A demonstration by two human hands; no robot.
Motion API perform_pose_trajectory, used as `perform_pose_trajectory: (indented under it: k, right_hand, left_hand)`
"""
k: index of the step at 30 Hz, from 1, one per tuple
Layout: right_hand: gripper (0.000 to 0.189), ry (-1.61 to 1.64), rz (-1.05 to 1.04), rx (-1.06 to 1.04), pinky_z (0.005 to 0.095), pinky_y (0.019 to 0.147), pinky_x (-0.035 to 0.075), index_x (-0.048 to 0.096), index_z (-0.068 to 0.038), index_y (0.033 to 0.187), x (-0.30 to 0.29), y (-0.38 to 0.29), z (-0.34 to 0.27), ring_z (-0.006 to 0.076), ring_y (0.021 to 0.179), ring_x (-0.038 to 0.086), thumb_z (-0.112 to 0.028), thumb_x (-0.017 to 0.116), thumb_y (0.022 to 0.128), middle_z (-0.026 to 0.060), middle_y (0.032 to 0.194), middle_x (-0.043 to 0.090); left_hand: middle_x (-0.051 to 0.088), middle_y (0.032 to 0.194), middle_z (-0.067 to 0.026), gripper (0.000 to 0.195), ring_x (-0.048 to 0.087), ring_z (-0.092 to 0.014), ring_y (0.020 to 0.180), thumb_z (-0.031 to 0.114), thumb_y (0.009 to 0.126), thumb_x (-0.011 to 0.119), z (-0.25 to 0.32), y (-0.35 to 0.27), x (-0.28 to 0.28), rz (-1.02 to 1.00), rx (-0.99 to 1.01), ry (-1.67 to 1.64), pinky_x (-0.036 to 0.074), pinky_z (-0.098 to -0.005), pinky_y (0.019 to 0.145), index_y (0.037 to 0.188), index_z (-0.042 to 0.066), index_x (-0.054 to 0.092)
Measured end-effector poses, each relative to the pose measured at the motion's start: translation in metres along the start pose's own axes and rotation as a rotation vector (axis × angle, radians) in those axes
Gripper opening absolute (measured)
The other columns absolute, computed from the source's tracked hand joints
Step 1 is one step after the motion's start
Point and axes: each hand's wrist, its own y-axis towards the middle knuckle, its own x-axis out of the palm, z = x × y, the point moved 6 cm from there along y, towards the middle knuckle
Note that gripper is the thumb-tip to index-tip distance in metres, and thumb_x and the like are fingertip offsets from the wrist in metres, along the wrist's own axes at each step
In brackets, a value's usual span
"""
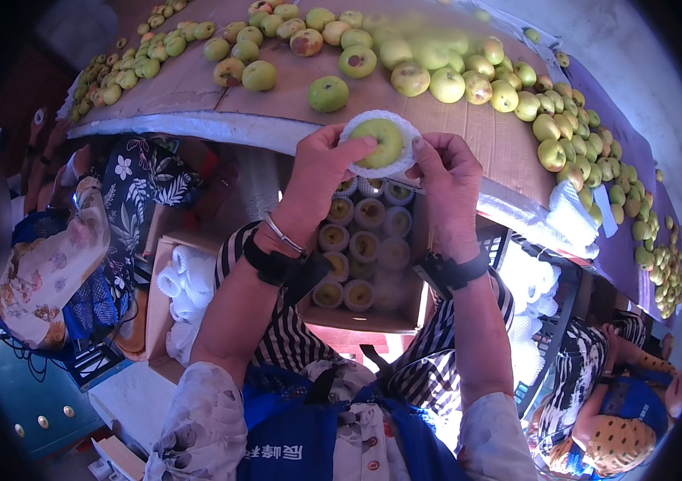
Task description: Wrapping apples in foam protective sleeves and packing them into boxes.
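A green apple [384,139] sits in a white foam net sleeve [371,118], raised in front of the table's near edge. My left hand [324,171] grips it from the left, the thumb lying across the apple. At the sleeve's right rim, my right hand [448,174] pinches the foam between thumb and fingers. Below my hands, between my knees, stands a cardboard box [356,318] with rows of sleeved apples [364,245]. My forearms and wrist straps hide parts of its sides.
Loose apples [446,84] lie across the cardboard-covered table [293,102]. Foam sleeves fill a carton [157,300] at left and a dark crate [560,337] at right. Folded foam [572,210] lies on the table edge. Other people sit at left [58,264] and right [623,409].
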Motion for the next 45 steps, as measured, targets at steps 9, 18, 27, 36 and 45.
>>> perform_pose_trajectory:
  k: [9,18,27,36,45]
  right_hand:
    - [0.035,-0.102,-0.044,0.105,0.0233,0.065,0.051,0.061,0.005,0.099,-0.01,0.002,-0.005,0.0106,0.071,0.061,-0.029,0.069,0.091,0.0071,0.085,0.065]
    - [0.064,-0.056,-0.461,0.272,0.0286,0.087,0.047,0.056,0.006,0.125,-0.001,-0.014,0.005,0.0151,0.097,0.06,-0.035,0.077,0.08,0.0093,0.106,0.065]
    - [0.077,-0.117,-0.65,0.397,0.0326,0.098,0.044,0.048,0.005,0.134,-0.001,-0.03,0.021,0.0185,0.11,0.058,-0.027,0.081,0.072,0.012,0.12,0.061]
    - [0.079,-0.424,-0.861,0.324,0.0325,0.101,0.043,0.042,0.006,0.138,-0.01,-0.042,0.017,0.0226,0.114,0.057,-0.018,0.08,0.073,0.0146,0.125,0.058]
    - [0.053,-0.666,-0.49,0.138,0.0339,0.09,0.052,0.052,0.007,0.128,-0.08,-0.1,-0.043,0.0252,0.106,0.064,-0.01,0.073,0.082,0.0217,0.114,0.065]
  left_hand:
    - [0.065,0.111,-0.0117,0.047,0.065,-0.016,0.099,0.018,0.085,0.07,0.003,0.003,-0.002,0.003,0.031,0.126,0.053,-0.0286,0.087,0.122,-0.008,0.056]
    - [0.063,0.112,-0.0121,0.067,0.062,-0.018,0.098,0.02,0.076,0.076,0.006,-0.002,0.009,-0.232,0.152,0.524,0.05,-0.0288,0.087,0.131,-0.007,0.05]
    - [0.063,0.103,-0.0148,0.081,0.062,-0.02,0.094,0.018,0.065,0.075,-0.011,-0.013,0.017,-0.363,0.122,0.735,0.05,-0.0301,0.085,0.137,-0.007,0.045]
    - [0.067,0.1,-0.0171,0.069,0.065,-0.022,0.092,0.019,0.061,0.075,-0.03,-0.022,0.025,-0.532,0.049,0.846,0.051,-0.0307,0.085,0.122,-0.008,0.056]
    - [0.069,0.098,-0.0199,0.059,0.067,-0.028,0.091,0.025,0.06,0.076,-0.146,-0.022,0.001,-0.571,-0.131,0.882,0.052,-0.0334,0.08,0.107,-0.009,0.064]
